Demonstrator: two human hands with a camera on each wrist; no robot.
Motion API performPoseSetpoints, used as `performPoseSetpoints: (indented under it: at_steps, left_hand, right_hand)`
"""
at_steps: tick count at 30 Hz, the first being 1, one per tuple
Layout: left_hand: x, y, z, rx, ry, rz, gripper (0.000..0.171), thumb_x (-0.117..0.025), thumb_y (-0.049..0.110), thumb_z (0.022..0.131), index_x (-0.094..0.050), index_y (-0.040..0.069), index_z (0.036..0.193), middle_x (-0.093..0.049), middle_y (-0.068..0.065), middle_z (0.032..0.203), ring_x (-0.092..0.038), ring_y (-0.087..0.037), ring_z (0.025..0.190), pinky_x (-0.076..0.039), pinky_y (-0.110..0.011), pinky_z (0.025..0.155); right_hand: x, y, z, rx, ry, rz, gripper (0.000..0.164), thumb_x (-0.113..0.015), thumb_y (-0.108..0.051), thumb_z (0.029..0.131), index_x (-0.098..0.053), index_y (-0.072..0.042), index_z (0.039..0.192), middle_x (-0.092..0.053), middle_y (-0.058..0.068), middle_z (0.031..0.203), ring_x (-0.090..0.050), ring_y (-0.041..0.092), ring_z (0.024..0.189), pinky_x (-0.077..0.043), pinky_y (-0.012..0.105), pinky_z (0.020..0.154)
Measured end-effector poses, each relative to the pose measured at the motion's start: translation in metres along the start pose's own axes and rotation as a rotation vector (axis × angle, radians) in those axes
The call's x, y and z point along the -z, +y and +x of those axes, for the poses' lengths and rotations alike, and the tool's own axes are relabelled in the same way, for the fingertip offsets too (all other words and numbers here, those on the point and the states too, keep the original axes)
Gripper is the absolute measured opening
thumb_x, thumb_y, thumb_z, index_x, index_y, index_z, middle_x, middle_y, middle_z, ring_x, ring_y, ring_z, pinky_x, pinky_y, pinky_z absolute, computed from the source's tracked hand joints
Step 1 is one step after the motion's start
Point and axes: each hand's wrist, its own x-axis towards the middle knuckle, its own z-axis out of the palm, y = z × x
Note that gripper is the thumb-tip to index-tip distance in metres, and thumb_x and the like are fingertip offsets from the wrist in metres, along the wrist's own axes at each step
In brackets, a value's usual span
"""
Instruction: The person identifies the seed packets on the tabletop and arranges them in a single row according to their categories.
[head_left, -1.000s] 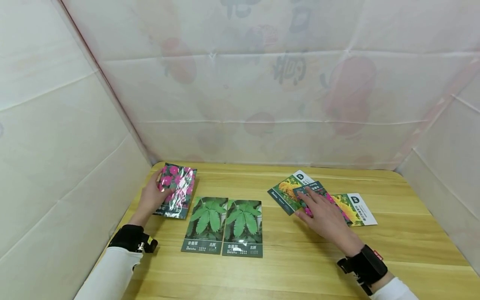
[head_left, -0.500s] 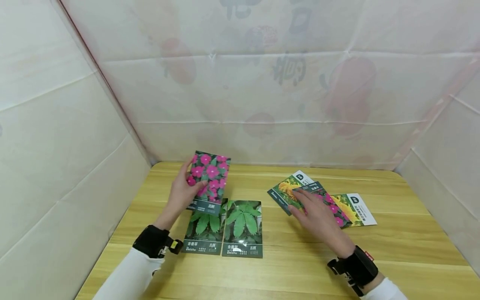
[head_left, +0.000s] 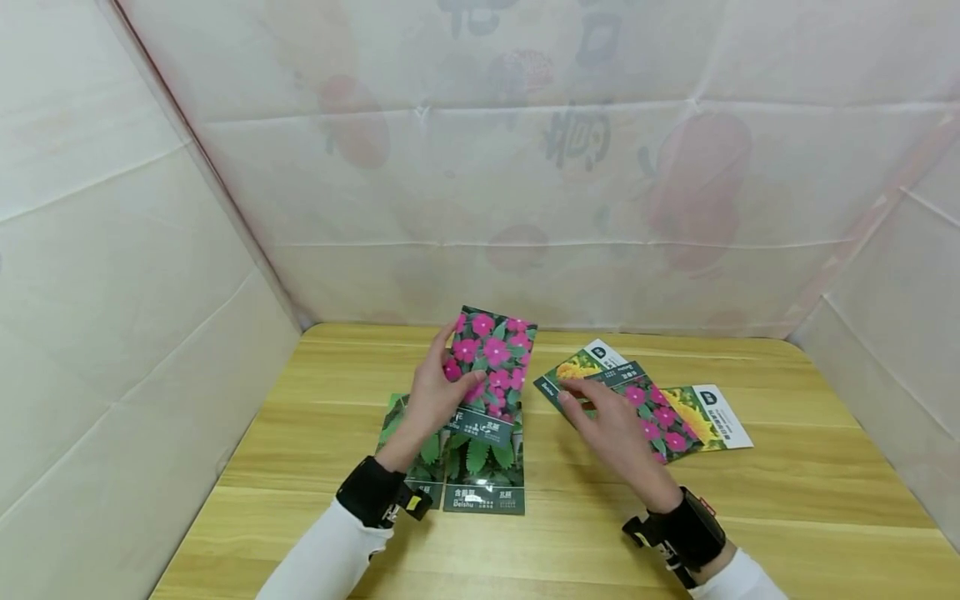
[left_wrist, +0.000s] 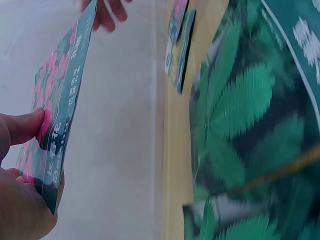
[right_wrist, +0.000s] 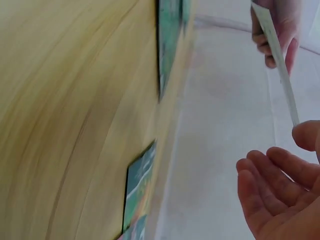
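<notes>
My left hand (head_left: 431,396) pinches a seed packet (head_left: 495,358) with pink flowers, thumb on its printed front and fingers behind. It is raised and tilted over two green-leaf seed packets; the right one (head_left: 483,479) shows its lower part, while the left one (head_left: 431,454) is partly hidden by my hand and wrist. My right hand (head_left: 615,429), fingers loosely bent and holding nothing, hovers by another pink-flower packet (head_left: 667,421). That packet lies across two yellow-flower packets, one (head_left: 573,367) at its left and one (head_left: 708,412) at its right. The right wrist view shows the raised packet (right_wrist: 280,60) edge-on.
Everything lies on a wooden table (head_left: 570,550). A pale cloth wall (head_left: 450,183) rises behind its far edge, with more cloth walls at the left (head_left: 120,333) and right (head_left: 892,350).
My left hand has lifted the pink-flower packet from the table's left side and carried it right, over the green-leaf packets. My right hand has slid left and back off the other pink-flower packet.
</notes>
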Motion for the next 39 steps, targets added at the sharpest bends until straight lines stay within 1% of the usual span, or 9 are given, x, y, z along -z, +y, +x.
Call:
performPoseSetpoints:
  at_steps: [4,7,12,13,20,24,31,34,39]
  left_hand:
    - [-0.014,0.0,-0.004,-0.002,-0.015,-0.041,0.09,-0.079,0.005,0.092,-0.027,0.019,0.165,-0.07,-0.014,0.11,-0.07,-0.022,0.084,-0.06,-0.034,0.071]
    - [-0.023,-0.001,-0.007,0.013,-0.018,-0.058,0.091,-0.079,0.007,0.093,-0.026,0.022,0.165,-0.07,-0.014,0.111,-0.07,-0.021,0.084,-0.06,-0.034,0.071]
    - [-0.036,-0.001,-0.013,0.04,-0.013,-0.086,0.092,-0.078,0.008,0.093,-0.024,0.025,0.166,-0.07,-0.012,0.114,-0.071,-0.023,0.09,-0.061,-0.036,0.077]
    - [-0.038,-0.001,-0.014,0.043,-0.013,-0.095,0.092,-0.078,0.008,0.093,-0.024,0.025,0.166,-0.07,-0.012,0.116,-0.072,-0.023,0.091,-0.061,-0.037,0.078]
    - [-0.045,-0.001,-0.018,0.063,-0.021,-0.115,0.094,-0.079,0.009,0.093,-0.023,0.029,0.165,-0.07,-0.01,0.114,-0.072,-0.021,0.086,-0.062,-0.035,0.075]
    - [-0.047,-0.002,-0.021,0.059,-0.043,-0.116,0.092,-0.077,0.012,0.095,-0.021,0.029,0.166,-0.069,-0.01,0.113,-0.071,-0.019,0.08,-0.061,-0.034,0.069]
    - [-0.042,-0.006,-0.022,-0.003,-0.075,-0.183,0.073,-0.064,0.02,0.105,-0.023,0.019,0.165,-0.066,-0.016,0.119,-0.07,-0.023,0.084,-0.055,-0.026,0.067]
    - [-0.035,-0.007,-0.02,-0.012,-0.061,-0.212,0.067,-0.061,0.019,0.107,-0.027,0.015,0.164,-0.065,-0.016,0.117,-0.068,-0.025,0.084,-0.049,-0.026,0.065]
    - [-0.022,-0.01,-0.019,-0.026,-0.036,-0.221,0.06,-0.059,0.012,0.107,-0.034,0.01,0.161,-0.064,-0.019,0.117,-0.068,-0.037,0.097,-0.058,-0.037,0.079]
  right_hand:
    - [-0.02,0.027,0.0,0.05,0.059,0.009,0.033,-0.058,-0.034,0.108,-0.069,-0.019,0.136,-0.072,0.001,0.121,-0.068,0.016,0.104,-0.058,0.034,0.084]
    - [-0.025,0.028,0.002,0.028,0.063,0.038,0.032,-0.056,-0.037,0.109,-0.068,-0.024,0.135,-0.073,-0.004,0.118,-0.068,0.012,0.102,-0.057,0.032,0.079]
    - [-0.01,-0.01,0.004,-0.094,0.017,0.239,0.037,-0.059,-0.038,0.107,-0.073,-0.008,0.125,-0.076,0.003,0.103,-0.073,0.026,0.092,-0.061,0.035,0.071]
    - [-0.008,-0.015,0.005,-0.127,0.008,0.276,0.037,-0.06,-0.036,0.107,-0.073,-0.006,0.123,-0.076,0.004,0.1,-0.073,0.029,0.091,-0.062,0.034,0.075]
    - [-0.004,-0.022,0.007,-0.298,-0.02,0.417,0.026,-0.062,-0.023,0.107,-0.073,-0.003,0.12,-0.072,0.009,0.097,-0.07,0.021,0.089,-0.063,0.037,0.082]
    - [-0.003,-0.022,0.008,-0.316,-0.02,0.448,0.024,-0.061,-0.019,0.107,-0.073,0.0,0.115,-0.07,0.011,0.092,-0.068,0.022,0.084,-0.062,0.029,0.076]
    - [0.003,-0.018,0.007,-0.328,-0.02,0.401,0.024,-0.061,-0.02,0.107,-0.073,-0.001,0.117,-0.07,0.01,0.09,-0.068,0.035,0.085,-0.056,0.029,0.065]
    - [0.007,-0.013,0.007,-0.341,-0.032,0.394,0.026,-0.061,-0.02,0.107,-0.073,0.001,0.118,-0.07,0.011,0.089,-0.068,0.035,0.084,-0.058,0.031,0.067]
    - [0.019,-0.002,0.005,-0.393,-0.086,0.421,0.029,-0.06,-0.018,0.108,-0.07,0.005,0.122,-0.068,0.013,0.091,-0.068,0.023,0.083,-0.063,0.036,0.077]
